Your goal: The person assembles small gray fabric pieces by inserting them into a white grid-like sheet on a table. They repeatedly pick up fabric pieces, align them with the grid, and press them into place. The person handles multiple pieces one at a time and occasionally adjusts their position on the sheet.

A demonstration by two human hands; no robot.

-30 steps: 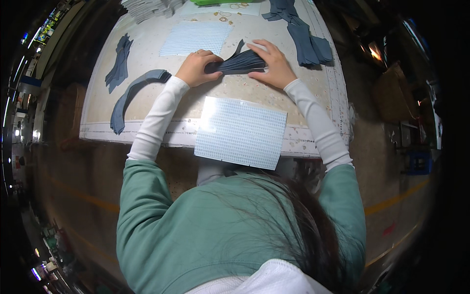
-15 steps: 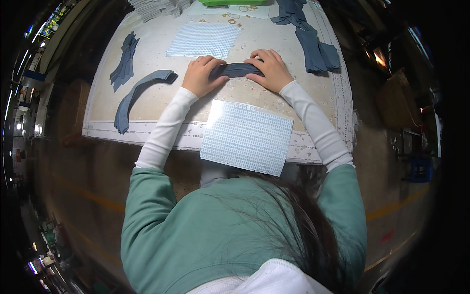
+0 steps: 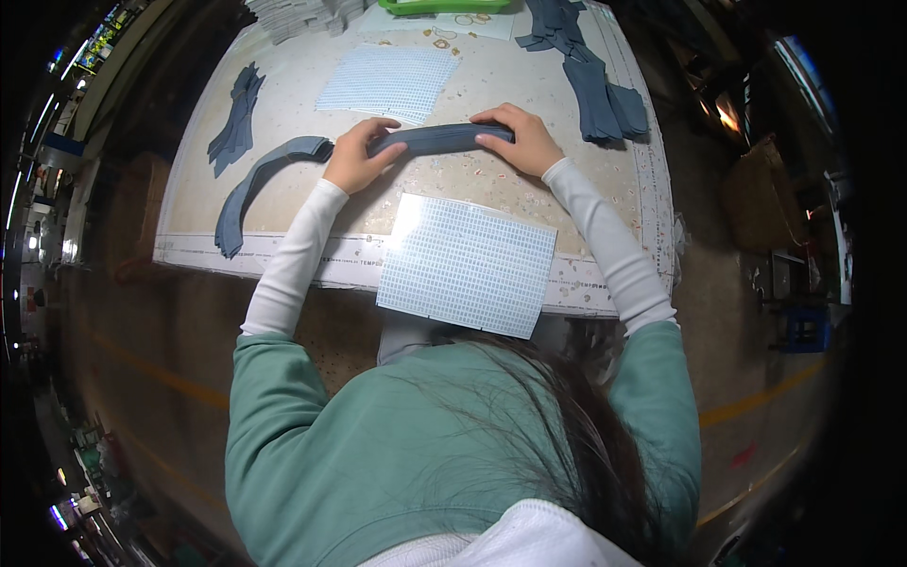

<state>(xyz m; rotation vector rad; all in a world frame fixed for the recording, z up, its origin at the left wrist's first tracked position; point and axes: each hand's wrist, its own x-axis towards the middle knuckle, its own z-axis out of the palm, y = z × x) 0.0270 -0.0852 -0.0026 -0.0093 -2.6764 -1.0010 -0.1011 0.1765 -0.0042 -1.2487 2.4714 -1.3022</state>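
Note:
A stack of dark blue-grey fabric strips (image 3: 436, 140) lies crosswise on the table between my hands. My left hand (image 3: 357, 156) is curled round its left end, thumb at the near edge and fingers at the far side. My right hand (image 3: 522, 142) grips the right end the same way. To the left, a curved bundle of the same strips (image 3: 248, 194) bends toward the near edge, its upper end close to my left hand. In front of me, a white sheet with rows of small blue print (image 3: 468, 265) overhangs the table's near edge.
Another printed sheet (image 3: 385, 80) lies beyond my hands. Tied strip bundles rest at the far left (image 3: 236, 118) and far right (image 3: 605, 104). At the back are a pale grey fabric pile (image 3: 307, 14), a green tray (image 3: 444, 6) and several rubber bands (image 3: 441, 43).
My left hand has slid leftward, and the hands are farther apart. More of the strip stack now shows between them. My right hand has shifted only slightly.

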